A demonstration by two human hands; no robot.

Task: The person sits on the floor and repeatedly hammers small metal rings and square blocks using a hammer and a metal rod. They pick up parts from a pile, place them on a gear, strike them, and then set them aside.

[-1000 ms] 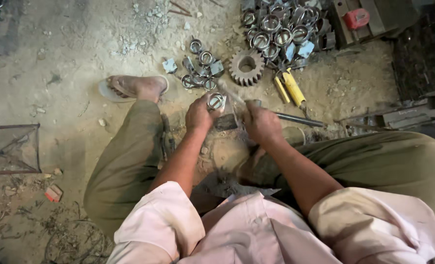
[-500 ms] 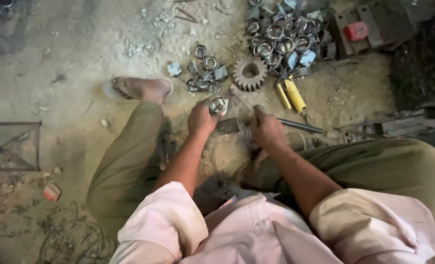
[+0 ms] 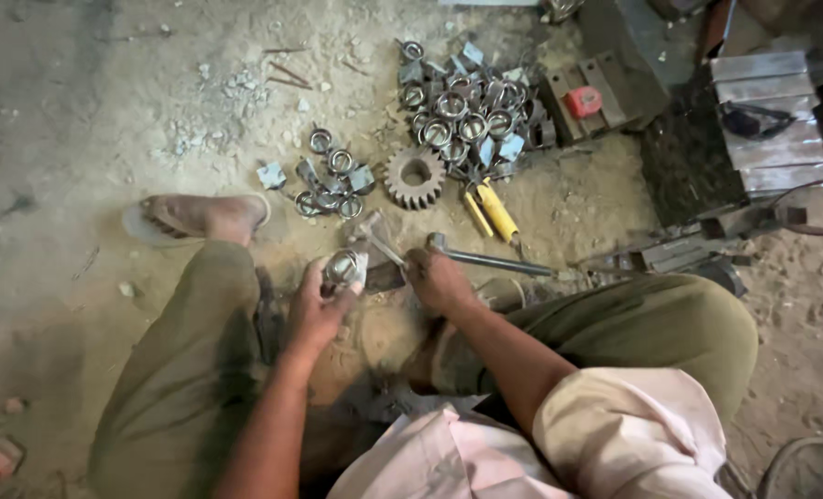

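Head view, looking down at a dusty dirt floor [image 3: 79, 111]. Near the left edge of the floor, a bare foot in a flat sandal [image 3: 199, 220], toes to the right. Just right of that, left hand [image 3: 319, 305] curled around a small round metal piece [image 3: 342, 268], fingers wrapped close, thumb on the side, shiny top poking out. Round piece up off the floor, near the middle, in front of the bent knees. Beside it a thin grey tool head [image 3: 379, 242], tilted, touching or almost touching the round piece; hard to tell which. Next, right hand [image 3: 441, 279] shut in a fist, right by the end of a long grey metal bar [image 3: 494, 262] lying on the floor; cannot tell what sits inside the fist.

Farther back: a little bunch of metal rings [image 3: 330, 177], a toothed gear [image 3: 414, 177], a bigger heap of rings [image 3: 467, 111], a yellow-handled tool [image 3: 496, 211] and, toward the far right corner, a small red thing [image 3: 584, 100] on dark metal blocks.

Probably best done this way: hold the round piece firm and level, fingertips well away from the tool head, small careful moves, eyes on the spot where metal meets metal, loose rings left out of the way.
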